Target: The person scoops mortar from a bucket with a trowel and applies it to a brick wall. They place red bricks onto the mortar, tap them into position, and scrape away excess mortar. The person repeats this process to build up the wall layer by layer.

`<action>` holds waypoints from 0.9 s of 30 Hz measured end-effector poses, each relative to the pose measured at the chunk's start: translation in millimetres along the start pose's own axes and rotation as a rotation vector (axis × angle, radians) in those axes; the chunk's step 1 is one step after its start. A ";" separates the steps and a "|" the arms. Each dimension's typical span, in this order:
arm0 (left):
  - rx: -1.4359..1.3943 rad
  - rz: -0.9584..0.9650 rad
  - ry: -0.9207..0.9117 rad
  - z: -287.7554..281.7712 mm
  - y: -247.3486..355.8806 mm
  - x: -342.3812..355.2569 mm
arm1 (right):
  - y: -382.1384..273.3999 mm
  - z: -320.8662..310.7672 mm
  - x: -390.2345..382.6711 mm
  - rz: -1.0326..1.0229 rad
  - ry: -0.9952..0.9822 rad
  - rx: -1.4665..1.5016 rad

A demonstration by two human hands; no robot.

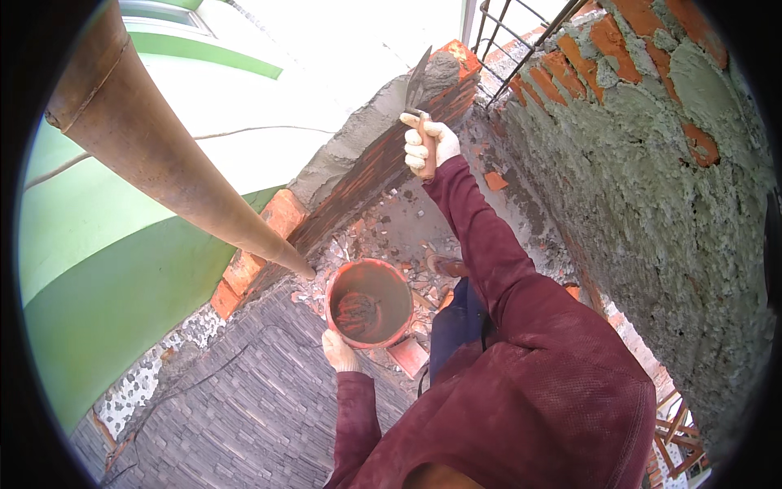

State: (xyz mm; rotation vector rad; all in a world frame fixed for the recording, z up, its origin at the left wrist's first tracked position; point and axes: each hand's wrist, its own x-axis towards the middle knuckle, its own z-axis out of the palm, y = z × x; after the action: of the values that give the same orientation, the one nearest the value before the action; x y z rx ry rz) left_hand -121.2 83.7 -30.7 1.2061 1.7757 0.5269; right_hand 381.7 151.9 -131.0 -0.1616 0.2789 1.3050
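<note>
Trowel (418,80) in right hand (441,144), fingers closed round handle, blade by mortar (346,148) on wall (371,175). Left hand (339,351) at bucket (329,300) rim; can't tell if gripping. Bucket over rubble (372,235): uneven footing could tip it. Hard blade stroke could shove mortar off edge.

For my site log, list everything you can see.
bucket: one, orange, centre
trowel: one, grey, upper centre
low wall: one, red brick, upper centre
mortar: one bed, grey, atop low wall
plastered wall: one, grey, right
bamboo pole: one, brown, upper left
rebar cage: one, dark, top
bricks: several, orange, left of bucket
rubble: plenty, reddish, around bucket
painted building: one, green, left
patterned surface: one, grey, lower left
trouser leg: one, blue, centre
sleeves: two, maroon, lower centre
left hand: one, white glove, bucket's rim
right hand: one, white glove, on trowel
</note>
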 end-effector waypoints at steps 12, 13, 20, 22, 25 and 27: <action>0.038 0.146 -0.131 32.2 27.2 4.1 | -20.9 14.2 -28.3 -0.035 0.653 -0.532; 0.026 0.150 -0.137 30.5 27.0 0.7 | -15.9 13.7 -22.9 -0.013 0.668 -0.522; -0.048 0.028 -0.087 23.8 33.7 -22.9 | 6.8 22.3 -1.8 0.089 0.715 -0.602; -0.106 -0.028 -0.047 31.2 61.3 -36.1 | 4.1 32.1 -8.8 0.132 0.747 -0.733; -0.162 -0.086 -0.007 38.4 110.6 -53.7 | 9.6 55.0 -26.9 0.067 0.800 -0.941; -0.154 -0.056 0.001 37.7 108.4 -51.2 | 5.1 48.3 -26.4 0.068 0.815 -1.115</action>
State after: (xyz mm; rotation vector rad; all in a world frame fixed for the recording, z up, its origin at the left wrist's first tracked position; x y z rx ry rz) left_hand -27.7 80.1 53.2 1.0469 1.7313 0.6204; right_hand 375.9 142.0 -76.9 -1.6544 0.2064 1.2795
